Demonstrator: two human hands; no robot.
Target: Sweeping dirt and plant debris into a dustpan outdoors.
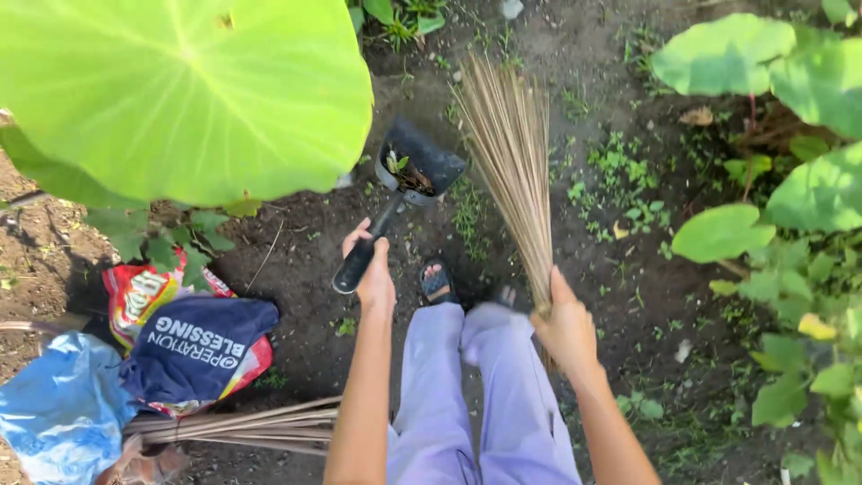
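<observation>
Two bags (135, 359) left; giant leaf (180, 90) overhangs scoop (409, 175), broom (512, 162).

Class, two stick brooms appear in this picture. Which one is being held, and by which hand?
The stick broom fanning over the soil, gripped by the right hand. The other broom lies untouched on the ground beside the bags; the left hand holds a black scoop.

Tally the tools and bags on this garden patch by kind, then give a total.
Stick brooms: 2, one in the right hand at, one lying on the soil
Dustpans: 1, black, in the left hand at
Bags: 2, one blue, one red
Total: 5
</observation>
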